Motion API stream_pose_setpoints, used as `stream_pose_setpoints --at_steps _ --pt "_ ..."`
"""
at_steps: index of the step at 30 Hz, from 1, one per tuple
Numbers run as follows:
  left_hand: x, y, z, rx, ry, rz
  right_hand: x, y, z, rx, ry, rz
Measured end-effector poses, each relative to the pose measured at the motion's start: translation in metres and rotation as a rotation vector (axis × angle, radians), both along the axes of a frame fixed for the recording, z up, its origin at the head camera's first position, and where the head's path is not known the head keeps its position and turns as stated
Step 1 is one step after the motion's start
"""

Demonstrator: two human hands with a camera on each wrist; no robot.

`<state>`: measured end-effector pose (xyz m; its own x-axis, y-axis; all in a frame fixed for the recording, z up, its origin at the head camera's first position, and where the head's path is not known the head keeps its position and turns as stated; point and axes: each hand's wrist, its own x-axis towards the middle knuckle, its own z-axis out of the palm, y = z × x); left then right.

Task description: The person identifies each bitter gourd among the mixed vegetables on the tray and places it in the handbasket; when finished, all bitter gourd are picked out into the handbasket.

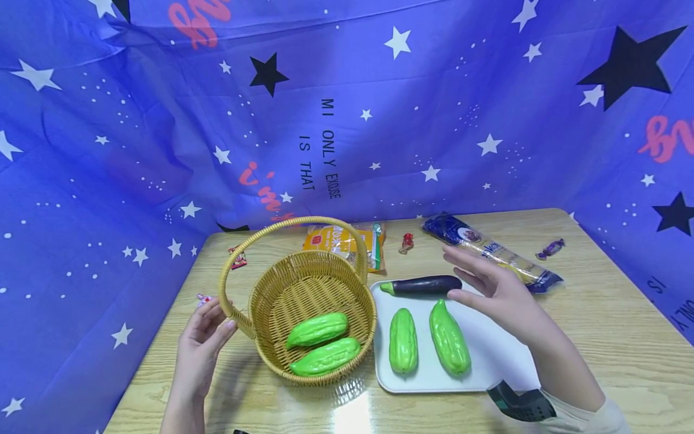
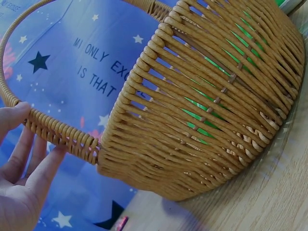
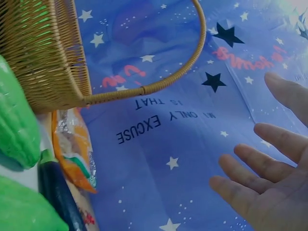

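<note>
A round wicker basket with an arched handle holds two bright green, ridged bitter melons. My left hand is at the handle's left lower end; in the left wrist view its thumb lies over the handle and the fingers pinch from below. To the basket's right, a white tray bears two more green bitter melons and a dark purple eggplant. Over the tray's right part hovers my right hand, fingers extended and holding nothing, also seen in the right wrist view.
Behind the basket lies an orange snack bag. A long blue-and-yellow noodle packet lies beyond the tray. Wrapped candies are scattered about: a red one, a purple one and others left of the basket. A blue star-printed cloth surrounds the table.
</note>
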<state>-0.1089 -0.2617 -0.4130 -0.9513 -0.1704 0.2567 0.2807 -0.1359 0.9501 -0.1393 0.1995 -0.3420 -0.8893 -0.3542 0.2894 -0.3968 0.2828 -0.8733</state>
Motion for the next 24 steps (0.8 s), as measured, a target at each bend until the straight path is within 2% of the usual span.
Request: stream_pose_setpoints --at_steps 12,19,24 --pt "-0.001 -0.001 -0.001 0.005 0.027 -0.014 0.014 0.012 -0.020 -0.008 0.078 -0.060" --pt "0.000 -0.002 -0.002 0.009 0.028 -0.015 0.020 0.011 -0.040 -0.062 0.106 -0.066" --pt "-0.001 -0.001 -0.001 -0.001 0.019 -0.010 0.023 0.010 -0.055 -0.039 0.094 -0.096"
